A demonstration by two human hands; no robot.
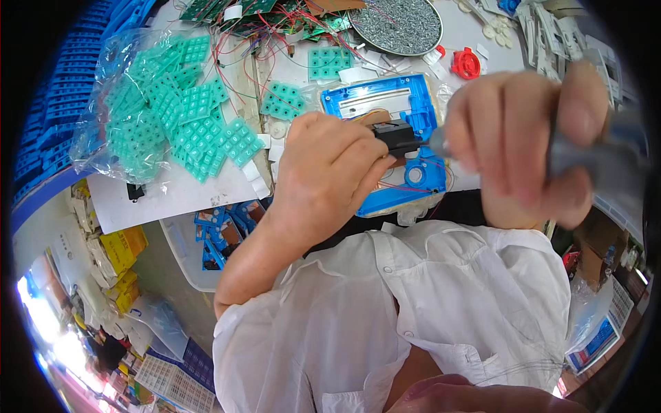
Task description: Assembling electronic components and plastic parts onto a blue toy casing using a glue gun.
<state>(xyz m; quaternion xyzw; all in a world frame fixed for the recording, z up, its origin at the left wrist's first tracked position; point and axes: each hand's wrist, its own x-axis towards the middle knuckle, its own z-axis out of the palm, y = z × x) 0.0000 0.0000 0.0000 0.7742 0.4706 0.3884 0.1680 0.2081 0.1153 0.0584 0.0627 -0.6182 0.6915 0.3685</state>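
A small black plastic block [396, 136] is pinched in the curled fingers of the left hand [330, 165], while a blurred grey handheld tool [609, 162] is gripped in the closed right hand [513, 131]. The left forearm is slanted up and rightward; the right hand is raised nearer the camera. The block is held over the open blue casing [425, 113], its long axis set roughly left to right, the tool's tip pointed leftward at it; whether they touch cannot be told.
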